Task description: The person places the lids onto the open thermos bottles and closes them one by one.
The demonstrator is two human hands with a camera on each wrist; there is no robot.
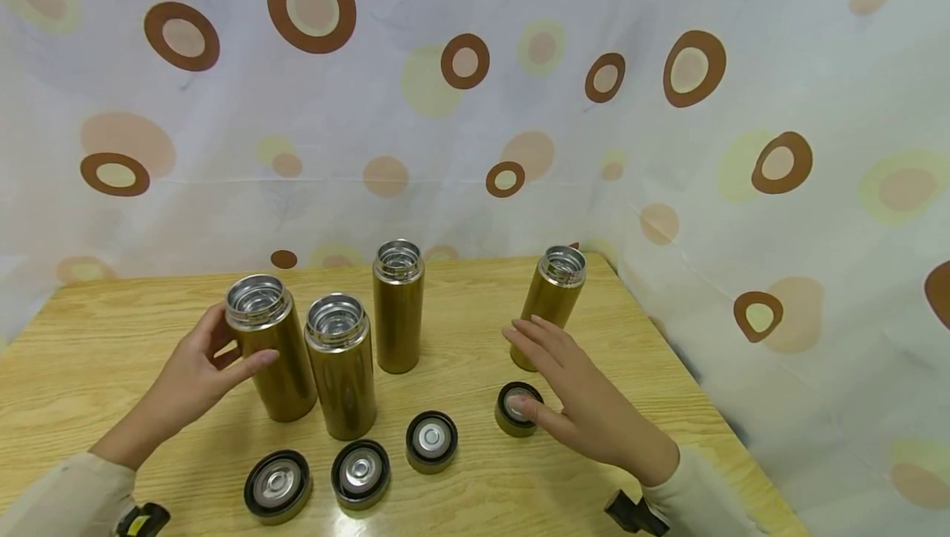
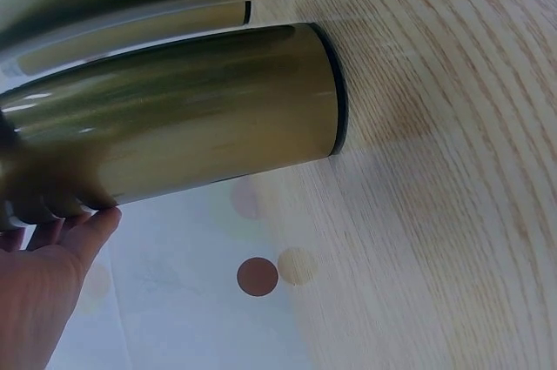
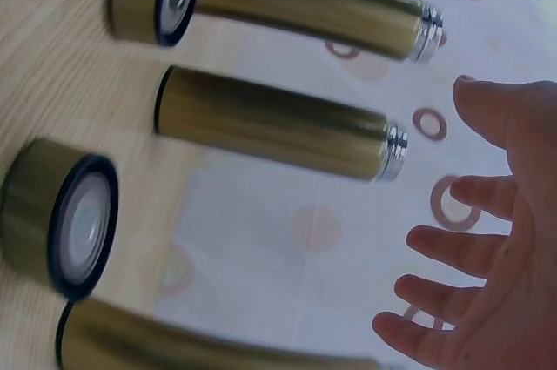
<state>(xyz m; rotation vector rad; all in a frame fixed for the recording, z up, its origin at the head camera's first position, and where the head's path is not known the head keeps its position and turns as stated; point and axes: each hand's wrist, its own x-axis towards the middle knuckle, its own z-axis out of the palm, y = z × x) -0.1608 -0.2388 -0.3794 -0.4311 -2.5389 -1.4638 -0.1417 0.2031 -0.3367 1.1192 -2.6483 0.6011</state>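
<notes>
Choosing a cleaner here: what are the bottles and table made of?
Bottles: probably metal, glossy gold outside, with streaked reflections and shiny silver necks. Table: wood or a wood-look laminate, going by the grain lines; the bright glare suggests a slight sheen.

The left hand (image 2: 42, 287) touches a glossy gold flask (image 2: 200, 113).

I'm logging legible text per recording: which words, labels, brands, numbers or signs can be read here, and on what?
None can be read in any view.
Gold bottles: no lettering seen.
Lids: any fine marking is too small to read.
Wall covering: printed rounded shapes only.
Left wrist's black device: too small to tell.
</notes>
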